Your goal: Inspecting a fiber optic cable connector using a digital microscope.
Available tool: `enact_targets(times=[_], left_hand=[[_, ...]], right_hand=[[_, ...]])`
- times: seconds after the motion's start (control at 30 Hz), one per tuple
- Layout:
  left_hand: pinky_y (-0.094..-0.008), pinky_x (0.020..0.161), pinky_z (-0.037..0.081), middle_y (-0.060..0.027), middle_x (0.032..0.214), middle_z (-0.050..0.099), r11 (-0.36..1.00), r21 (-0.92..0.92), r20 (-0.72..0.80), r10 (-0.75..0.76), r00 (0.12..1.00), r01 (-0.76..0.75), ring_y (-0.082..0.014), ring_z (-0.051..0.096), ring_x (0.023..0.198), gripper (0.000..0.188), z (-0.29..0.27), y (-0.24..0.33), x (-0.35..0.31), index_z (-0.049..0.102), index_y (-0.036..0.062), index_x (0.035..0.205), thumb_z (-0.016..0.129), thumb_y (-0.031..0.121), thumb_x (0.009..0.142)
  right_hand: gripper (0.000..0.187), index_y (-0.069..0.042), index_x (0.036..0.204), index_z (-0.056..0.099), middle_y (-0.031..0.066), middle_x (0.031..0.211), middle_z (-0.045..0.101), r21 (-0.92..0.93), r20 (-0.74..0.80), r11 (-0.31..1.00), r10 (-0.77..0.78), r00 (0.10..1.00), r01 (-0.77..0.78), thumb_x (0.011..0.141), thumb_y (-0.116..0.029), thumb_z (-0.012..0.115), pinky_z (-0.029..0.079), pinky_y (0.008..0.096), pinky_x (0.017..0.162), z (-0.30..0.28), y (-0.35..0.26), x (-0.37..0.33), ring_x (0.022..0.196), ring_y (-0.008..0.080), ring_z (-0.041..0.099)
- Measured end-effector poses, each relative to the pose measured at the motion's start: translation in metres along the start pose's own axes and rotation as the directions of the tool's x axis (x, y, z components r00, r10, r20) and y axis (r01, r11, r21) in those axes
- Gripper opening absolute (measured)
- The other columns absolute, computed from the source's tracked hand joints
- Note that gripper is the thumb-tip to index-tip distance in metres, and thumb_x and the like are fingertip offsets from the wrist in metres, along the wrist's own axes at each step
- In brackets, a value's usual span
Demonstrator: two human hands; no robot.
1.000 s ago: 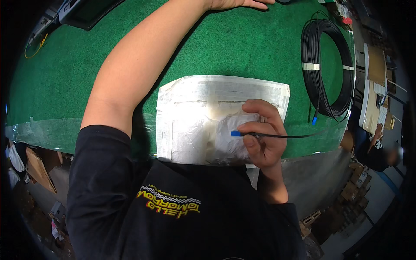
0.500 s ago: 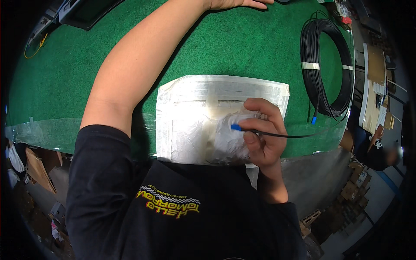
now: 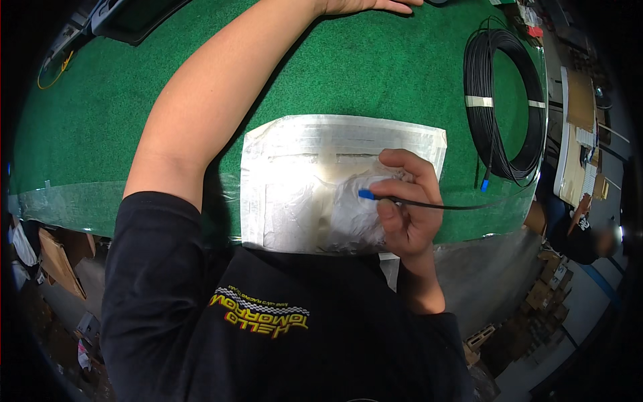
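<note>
head view: the far-right coil (image 3: 478,124) is already taped, a loose blue-tipped cable end (image 3: 366,194) is pinched by the right hand (image 3: 416,229), and the left hand's (image 3: 358,6) grip cannot be told.

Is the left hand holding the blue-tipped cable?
No, the right hand pinches the cable behind its blue tip; the left hand is well away.

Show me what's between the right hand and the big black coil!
In the head view: green mat, a thin black cable, and a blue tip near the coil.

Open green mat (image 3: 388,74), forearm (image 3: 228,80) left, coil (image 3: 477,75) right
</note>
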State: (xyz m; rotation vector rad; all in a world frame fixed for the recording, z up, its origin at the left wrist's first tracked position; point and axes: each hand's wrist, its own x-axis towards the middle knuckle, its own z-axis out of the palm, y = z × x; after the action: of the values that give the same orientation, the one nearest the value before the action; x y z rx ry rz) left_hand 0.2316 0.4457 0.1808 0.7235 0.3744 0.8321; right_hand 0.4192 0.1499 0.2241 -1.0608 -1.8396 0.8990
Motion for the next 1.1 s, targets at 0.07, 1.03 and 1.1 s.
enact_targets(times=[0.07,1.03,1.1], left_hand=[[-0.0427,0.086,0.061,-0.0124,0.092,0.073,1.000,-0.003,0.001,0.004,1.000,-0.004,-0.0270,0.074,0.089,0.077,-0.0005,-0.0009,0.0007,0.068,0.0036,0.113,0.054,0.077,0.093],[-0.0411,0.084,0.062,-0.0121,0.094,0.074,1.000,0.012,-0.006,0.001,1.000,-0.001,-0.0264,0.074,0.090,0.080,-0.0032,-0.0028,0.0031,0.067,0.0014,0.109,0.055,0.079,0.091],[-0.0416,0.085,0.061,-0.0120,0.094,0.074,1.000,-0.002,0.012,-0.010,1.000,0.010,-0.0268,0.074,0.090,0.080,-0.0035,-0.0021,0.0027,0.067,0.0019,0.110,0.055,0.079,0.091]], right_hand=[[0.016,0.001,0.098,0.073,0.0230,0.124,0.063,-0.016,0.012,1.000,-0.022,1.000,0.022,0.090,-0.013,0.073,0.052,0.0421,0.095,-0.0006,0.0023,0.0011,0.115,0.0352,0.063],[0.016,0.001,0.098,0.071,0.0212,0.122,0.061,-0.016,-0.045,0.999,-0.033,0.998,0.032,0.094,-0.014,0.069,0.051,0.0472,0.100,0.0019,0.0071,-0.0022,0.120,0.0382,0.061],[0.016,0.001,0.099,0.071,0.0208,0.121,0.061,-0.002,-0.024,0.999,-0.050,0.998,0.050,0.094,-0.014,0.069,0.051,0.0469,0.099,-0.0005,0.0066,-0.0022,0.119,0.0381,0.061]])
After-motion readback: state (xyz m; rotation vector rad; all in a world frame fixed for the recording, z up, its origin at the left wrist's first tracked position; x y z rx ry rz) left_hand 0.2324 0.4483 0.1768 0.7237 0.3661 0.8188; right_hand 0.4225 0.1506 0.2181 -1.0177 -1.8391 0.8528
